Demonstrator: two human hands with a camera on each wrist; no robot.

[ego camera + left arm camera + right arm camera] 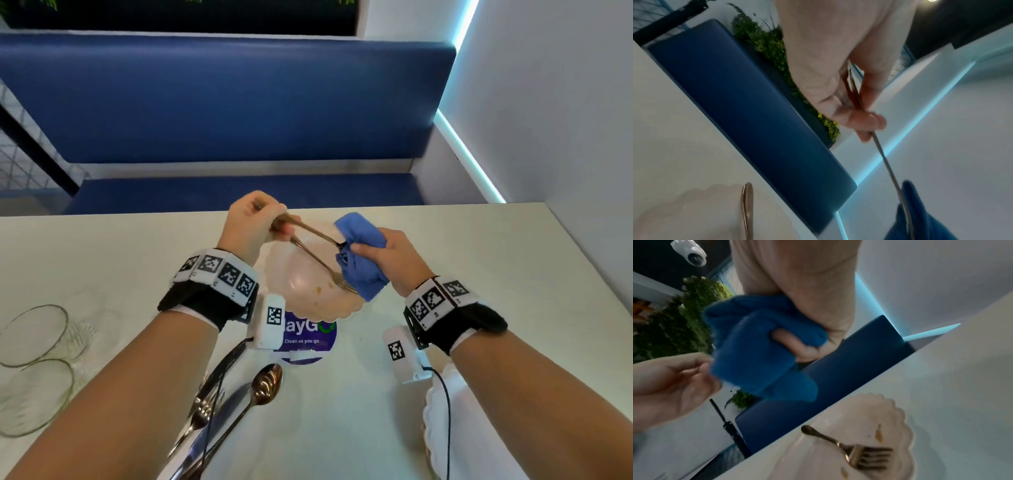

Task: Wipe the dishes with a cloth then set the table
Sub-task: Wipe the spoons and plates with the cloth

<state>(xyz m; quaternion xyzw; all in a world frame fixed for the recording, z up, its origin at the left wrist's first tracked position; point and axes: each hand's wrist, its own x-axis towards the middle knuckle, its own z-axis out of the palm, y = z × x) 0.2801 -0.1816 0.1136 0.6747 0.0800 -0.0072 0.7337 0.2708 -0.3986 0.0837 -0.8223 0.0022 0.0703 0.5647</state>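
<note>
My left hand (278,226) pinches the handle of a gold-coloured utensil (315,231) above a scalloped plate (301,274). The utensil's head is hidden inside a bunched blue cloth (359,270), which my right hand (371,251) grips around it. A gold fork (329,270) lies on the plate beside brown food stains. In the left wrist view, the left hand (859,116) holds the thin handle (888,164), which runs into the cloth (920,219). The right wrist view shows the right hand's fingers (795,342) curled into the cloth (756,353), with the fork (855,451) on the plate (894,415) below.
Two clear glass bowls (30,335) (34,397) stand at the left. A spoon (267,380), a fork (202,411) and a knife (219,421) lie near the front edge. Another white scalloped plate (435,411) sits at the front right. A blue bench (222,102) lies beyond the table.
</note>
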